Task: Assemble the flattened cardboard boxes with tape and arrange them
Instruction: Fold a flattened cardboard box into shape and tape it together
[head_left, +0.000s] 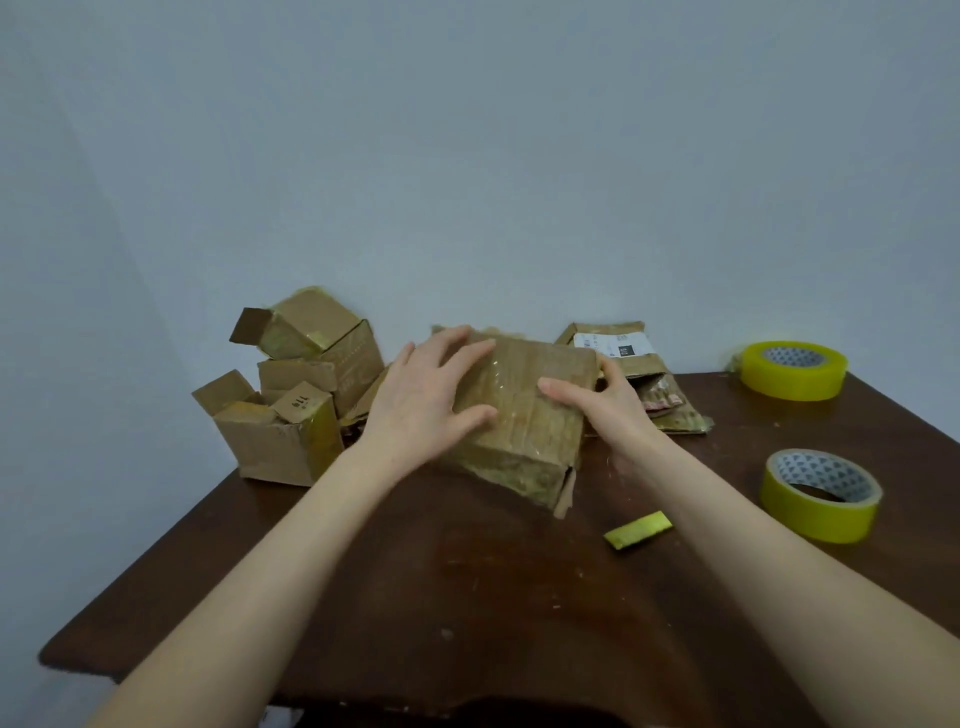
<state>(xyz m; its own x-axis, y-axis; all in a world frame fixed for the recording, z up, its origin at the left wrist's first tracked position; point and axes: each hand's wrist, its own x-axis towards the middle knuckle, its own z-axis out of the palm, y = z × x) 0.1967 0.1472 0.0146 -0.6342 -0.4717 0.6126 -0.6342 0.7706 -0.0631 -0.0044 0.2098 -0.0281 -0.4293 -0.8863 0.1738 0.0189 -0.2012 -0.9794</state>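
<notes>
Two bare hands work on one taped brown cardboard box (535, 415) that sits near the middle of the far edge of a dark brown wooden tabletop (467, 597). The left hand (431, 395) lies flat on the box's top, fingers straight and spread. The right hand (608, 410) grips the box's right side, thumb laid across the top and fingers curled round the far right edge. A loose flap hangs at the box's near right corner.

In the far left corner stands a cluster of smaller brown cardboard boxes (296, 395), some stacked, several with open flaps and yellow tape. Behind the right hand, by the far edge, lie flattened brown cardboard boxes (639, 364), one with a white label.

Along the right edge rest a far yellow tape roll (793, 370) and a nearer yellow tape roll (821, 496). A short yellow tape strip (638, 529) lies between the taped box and the nearer roll.
</notes>
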